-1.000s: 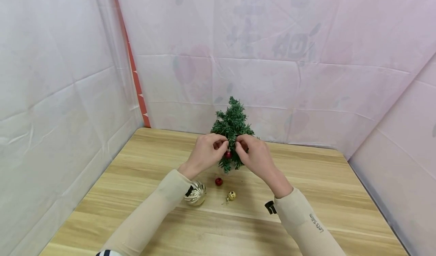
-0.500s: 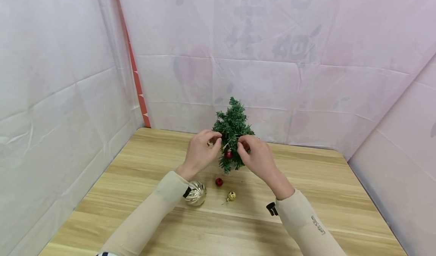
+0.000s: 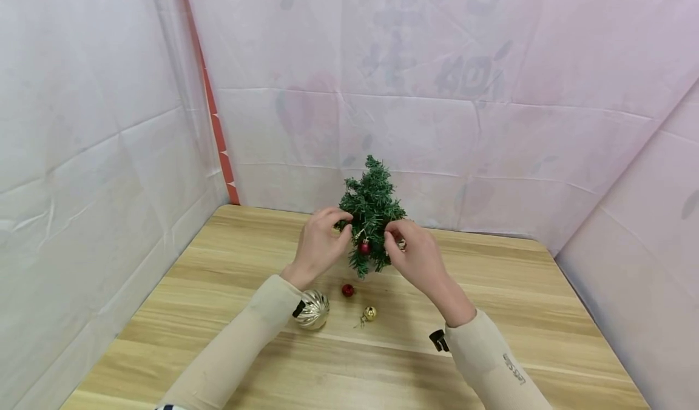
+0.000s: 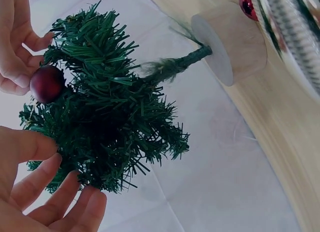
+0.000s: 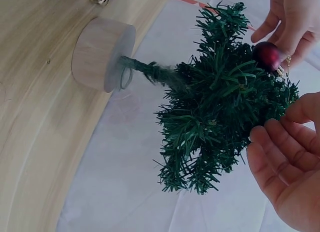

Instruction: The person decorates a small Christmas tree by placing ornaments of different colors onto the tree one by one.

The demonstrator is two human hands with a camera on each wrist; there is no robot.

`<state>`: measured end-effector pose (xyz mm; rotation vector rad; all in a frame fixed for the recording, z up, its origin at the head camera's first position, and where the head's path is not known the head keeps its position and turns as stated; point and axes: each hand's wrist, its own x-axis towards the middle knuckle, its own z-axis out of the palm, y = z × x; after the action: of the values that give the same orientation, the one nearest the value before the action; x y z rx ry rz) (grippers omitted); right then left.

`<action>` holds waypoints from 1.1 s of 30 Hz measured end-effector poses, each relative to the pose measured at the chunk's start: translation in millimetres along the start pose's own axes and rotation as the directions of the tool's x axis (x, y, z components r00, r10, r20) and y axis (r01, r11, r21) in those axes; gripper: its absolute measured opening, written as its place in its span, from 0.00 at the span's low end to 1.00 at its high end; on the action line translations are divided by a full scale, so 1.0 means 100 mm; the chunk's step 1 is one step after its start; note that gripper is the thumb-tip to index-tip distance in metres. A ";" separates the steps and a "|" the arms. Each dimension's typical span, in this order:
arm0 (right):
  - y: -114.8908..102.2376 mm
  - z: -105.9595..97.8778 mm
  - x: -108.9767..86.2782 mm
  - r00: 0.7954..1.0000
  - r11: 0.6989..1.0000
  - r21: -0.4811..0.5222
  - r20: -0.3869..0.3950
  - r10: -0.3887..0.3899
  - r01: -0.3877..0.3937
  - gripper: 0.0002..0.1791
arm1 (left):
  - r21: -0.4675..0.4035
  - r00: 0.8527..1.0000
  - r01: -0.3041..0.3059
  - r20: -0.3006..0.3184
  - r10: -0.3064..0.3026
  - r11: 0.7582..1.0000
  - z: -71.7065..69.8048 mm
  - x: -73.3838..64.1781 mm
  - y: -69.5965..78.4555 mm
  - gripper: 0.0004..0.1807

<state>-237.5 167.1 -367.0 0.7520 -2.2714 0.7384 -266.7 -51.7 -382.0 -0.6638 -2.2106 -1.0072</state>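
A small green artificial Christmas tree [image 3: 373,194] stands on a round wooden base [image 5: 102,54]. From its front hangs a dark red bauble [image 3: 364,248], with a bit of gold string above it. My left hand [image 3: 319,243] is at the tree's left side, thumb and fingers apart and loosely bent. In the left wrist view its fingertips [image 4: 95,199] lie right at the outer needles. On the other side, my right hand [image 3: 417,252] has its fingertips close to the branches, fingers bent loosely. Neither hand grips the bauble.
In front of the tree lie another red bauble [image 3: 347,290], a small gold bauble [image 3: 370,313] with its string, and a large ribbed gold ball [image 3: 314,310] near the left sleeve. The wooden table [image 3: 218,264] meets pale cloth walls [image 3: 415,125] behind and at the sides.
My hands have drawn apart: the left moved left, away from the bauble's string, and the right shifted slightly right. The red bauble stays hanging on the tree.
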 end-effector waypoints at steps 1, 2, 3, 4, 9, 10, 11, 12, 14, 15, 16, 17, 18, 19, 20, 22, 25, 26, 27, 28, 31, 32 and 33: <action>0.00 0.00 -0.01 1.000 1.000 -0.001 -0.002 0.001 -0.001 0.04 | -0.004 1.000 0.002 0.007 -0.002 1.000 0.00 0.00 -0.01 0.10; 0.00 0.00 -0.01 1.000 1.000 0.000 -0.005 0.003 -0.003 0.04 | -0.009 1.000 0.001 0.011 -0.001 1.000 0.00 0.00 -0.01 0.10; 0.00 -0.01 -0.02 1.000 1.000 0.000 -0.006 0.005 -0.005 0.04 | -0.013 1.000 -0.001 0.013 0.002 1.000 0.00 -0.01 -0.02 0.11; 0.00 -0.01 -0.03 1.000 1.000 0.002 -0.003 0.006 -0.006 0.04 | -0.016 1.000 -0.006 0.012 0.006 1.000 0.00 -0.01 -0.02 0.11; -0.02 -0.02 -0.09 1.000 1.000 0.003 0.001 -0.008 0.008 0.04 | -0.029 1.000 -0.011 0.002 0.011 1.000 0.02 0.00 -0.07 0.11; -0.02 -0.02 -0.11 1.000 1.000 0.004 0.000 -0.013 0.013 0.04 | -0.030 1.000 -0.007 0.001 0.007 1.000 0.02 0.00 -0.08 0.11; -0.03 -0.01 -0.13 1.000 1.000 0.001 -0.005 -0.019 0.019 0.04 | -0.029 1.000 0.000 0.004 0.000 1.000 0.02 0.00 -0.09 0.11; -0.03 -0.01 -0.15 1.000 1.000 -0.001 -0.010 -0.026 0.026 0.04 | -0.027 1.000 0.005 0.007 -0.004 1.000 0.03 0.00 -0.09 0.11; -0.05 0.00 -0.19 0.999 0.999 -0.004 -0.013 -0.037 0.037 0.04 | -0.019 1.000 0.013 0.010 -0.013 1.000 0.03 0.00 -0.11 0.12; -0.05 0.00 -0.20 0.999 0.999 -0.002 -0.014 -0.041 0.041 0.04 | -0.017 1.000 0.016 0.010 -0.016 1.000 0.02 0.00 -0.12 0.12; -0.06 0.01 -0.21 0.999 0.999 -0.001 -0.015 -0.048 0.048 0.04 | -0.014 1.000 0.017 0.009 -0.017 1.000 0.02 0.01 -0.12 0.12; -0.07 0.01 -0.22 0.998 0.999 0.001 -0.016 -0.054 0.054 0.04 | -0.011 1.000 0.017 0.009 -0.017 1.000 0.02 0.01 -0.13 0.12; -0.08 0.02 -0.24 0.998 0.998 0.003 -0.018 -0.060 0.060 0.04 | -0.006 1.000 0.017 0.008 -0.017 1.000 0.02 0.01 -0.14 0.12; -0.09 0.02 -0.25 0.998 0.998 0.006 -0.018 -0.063 0.063 0.04 | 0.003 1.000 0.016 0.008 -0.016 1.000 0.02 0.02 -0.14 0.12; -0.11 0.03 -0.26 0.998 0.998 0.009 -0.021 -0.067 0.067 0.04 | 0.010 1.000 0.013 0.008 -0.013 1.000 0.02 0.02 -0.15 0.12; -0.13 0.04 -0.29 0.997 0.997 0.015 -0.027 -0.076 0.077 0.04 | 0.024 1.000 -0.004 0.006 0.004 1.000 0.02 0.03 -0.16 0.12; -0.17 0.05 -0.33 0.996 0.996 0.033 -0.028 -0.088 0.089 0.05 | 0.050 0.999 -0.033 0.011 0.033 0.998 0.02 0.04 -0.18 0.11; -0.18 0.06 -0.35 0.995 0.995 0.039 -0.027 -0.093 0.094 0.05 | 0.060 0.999 -0.041 0.013 0.040 0.997 0.02 0.04 -0.18 0.11; -0.19 0.07 -0.37 0.995 0.994 0.042 -0.023 -0.096 0.097 0.05 | 0.067 0.999 -0.044 0.017 0.043 0.997 0.02 0.04 -0.19 0.11; -0.20 0.08 -0.39 0.995 0.994 0.048 -0.021 -0.100 0.101 0.06 | 0.075 0.999 -0.043 0.021 0.042 0.996 0.03 0.05 -0.20 0.11; -0.22 0.11 -0.44 0.994 0.993 0.056 -0.010 -0.107 0.107 0.06 | 0.077 0.999 -0.034 0.031 0.031 0.996 0.03 0.06 -0.24 0.11; -0.23 0.12 -0.46 0.994 0.993 0.056 -0.006 -0.107 0.108 0.07 | 0.076 0.999 -0.033 0.034 0.031 0.997 0.03 0.06 -0.24 0.11; -0.23 0.13 -0.47 0.994 0.992 0.058 -0.001 -0.110 0.110 0.08 | 0.072 0.999 -0.033 0.035 0.030 0.997 0.03 0.07 -0.25 0.11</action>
<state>-196.8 157.5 -401.6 0.8982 -2.1989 0.7538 -288.7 -62.8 -391.0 -0.6857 -2.2477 -0.9017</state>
